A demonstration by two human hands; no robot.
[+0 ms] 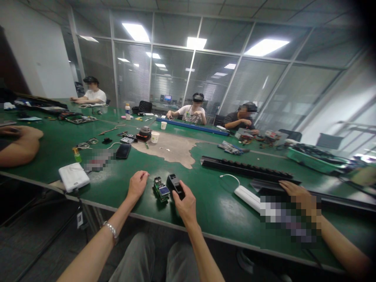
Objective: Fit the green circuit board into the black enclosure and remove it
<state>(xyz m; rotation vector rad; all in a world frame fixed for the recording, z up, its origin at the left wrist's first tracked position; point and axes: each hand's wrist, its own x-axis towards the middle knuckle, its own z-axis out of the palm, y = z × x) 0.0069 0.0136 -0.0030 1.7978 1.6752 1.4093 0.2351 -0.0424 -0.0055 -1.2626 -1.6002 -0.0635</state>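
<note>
Long green-topped worktable (pixel 226 211); dark floor (pixel 23 246) beneath. Metal-framed glass partition (pixel 176 29) spans the back, horizontal blinds (pixel 132 74) at lower level, bright rectangular lights (pixel 135 32) showing in it. White wall (pixel 53 62) at left; paneled ceiling (pixel 237 9).

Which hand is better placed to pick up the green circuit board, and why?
Probably the left hand: it is close beside the green circuit board, with nothing clearly visible in its grip, while the right hand holds the black casing.

Bright white lights (pixel 136 32) show in the glass wall (pixel 172 80), and the green table (pixel 211 192) has a pale shine. The top right corner is black, the edges bend, and little squares hide some spots.
</note>
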